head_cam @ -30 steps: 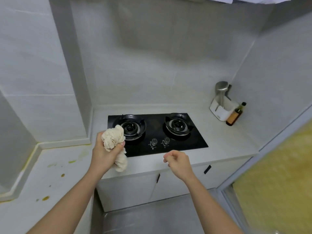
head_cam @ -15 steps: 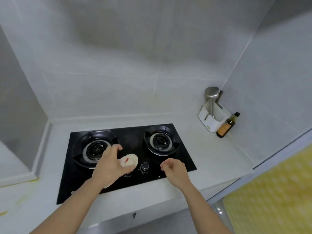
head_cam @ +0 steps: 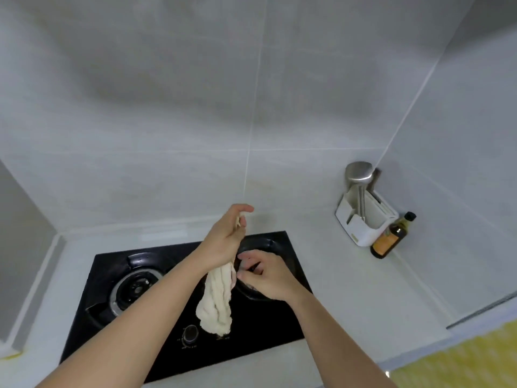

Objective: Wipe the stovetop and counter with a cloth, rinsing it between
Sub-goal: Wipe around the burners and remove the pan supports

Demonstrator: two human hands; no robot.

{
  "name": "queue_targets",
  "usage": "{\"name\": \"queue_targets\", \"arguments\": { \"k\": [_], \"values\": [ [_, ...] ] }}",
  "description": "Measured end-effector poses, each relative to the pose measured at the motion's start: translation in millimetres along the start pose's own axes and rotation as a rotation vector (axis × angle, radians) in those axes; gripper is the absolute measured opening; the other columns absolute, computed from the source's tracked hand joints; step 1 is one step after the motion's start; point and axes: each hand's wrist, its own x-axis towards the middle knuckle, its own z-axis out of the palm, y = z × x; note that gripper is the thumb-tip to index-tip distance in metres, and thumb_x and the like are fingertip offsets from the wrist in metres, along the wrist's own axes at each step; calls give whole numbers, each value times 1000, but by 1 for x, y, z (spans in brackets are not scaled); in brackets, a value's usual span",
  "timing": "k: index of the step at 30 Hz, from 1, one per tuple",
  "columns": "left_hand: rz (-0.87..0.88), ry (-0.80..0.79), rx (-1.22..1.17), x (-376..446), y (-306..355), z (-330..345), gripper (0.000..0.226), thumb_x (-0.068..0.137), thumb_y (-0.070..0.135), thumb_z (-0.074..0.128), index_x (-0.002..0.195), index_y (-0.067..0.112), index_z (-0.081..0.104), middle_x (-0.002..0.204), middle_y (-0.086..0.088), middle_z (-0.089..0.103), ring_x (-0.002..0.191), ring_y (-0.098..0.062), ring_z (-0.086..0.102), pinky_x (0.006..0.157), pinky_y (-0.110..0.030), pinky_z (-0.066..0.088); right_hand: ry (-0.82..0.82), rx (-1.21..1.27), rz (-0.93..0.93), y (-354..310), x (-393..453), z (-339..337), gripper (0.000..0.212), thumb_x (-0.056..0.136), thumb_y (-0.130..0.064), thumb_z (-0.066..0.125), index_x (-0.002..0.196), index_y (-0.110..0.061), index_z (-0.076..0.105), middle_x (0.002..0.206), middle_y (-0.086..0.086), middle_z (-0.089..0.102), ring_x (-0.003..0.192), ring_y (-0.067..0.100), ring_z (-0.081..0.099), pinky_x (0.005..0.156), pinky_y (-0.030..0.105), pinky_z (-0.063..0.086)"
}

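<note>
Knob (head_cam: 190,333): nearest us, at 6 o'clock on the stovetop (head_cam: 263,329); we judged the hanging cloth (head_cam: 216,299) could catch and turn it.
Cloth: bunched, dangling above the stovetop between the burners, tail near the knob.
Left hand (head_cam: 225,242): we gripped the cloth's top, fingers curled round it.
Right hand (head_cam: 265,275): we pinched the cloth's edge at 3 o'clock; a slip here risked dropping it on the right burner (head_cam: 275,247).
Left burner (head_cam: 134,287): at 9 o'clock, its grate could have snagged threads.
Tabletop (head_cam: 349,275): unwiped, we judged.
Oil bottle (head_cam: 391,236): far at 2 o'clock beside the utensil holder (head_cam: 361,225); a wide sweep could have toppled it.
</note>
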Motion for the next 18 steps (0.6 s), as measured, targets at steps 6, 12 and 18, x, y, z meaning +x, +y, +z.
{"name": "queue_targets", "arguments": {
  "k": [6,12,18],
  "values": [
    [40,318,226,9,-4,0,40,111,13,37,145,30,52,98,5,61,101,-5,54,91,-17,40,-19,-78,-71,40,52,-31,14,94,-39,66,95,-35,79,93,-26,75,91,-6,67,86,21,55],
    [-86,514,209,4,-14,6,45,110,10,40,129,47,58,100,5,66,96,-9,57,82,-11,46,-78,-52,-162,45,94,-55,18,96,-34,66,83,-45,72,89,-24,75,89,-5,68,84,22,56],
    [-224,577,134,25,-5,-3,40,110,11,39,114,41,64,84,8,67,85,-3,59,80,-27,42,-123,1,-242,26,110,-56,12,95,-32,67,97,-40,76,93,-19,75,89,-1,70,88,25,58]
  ]
}}
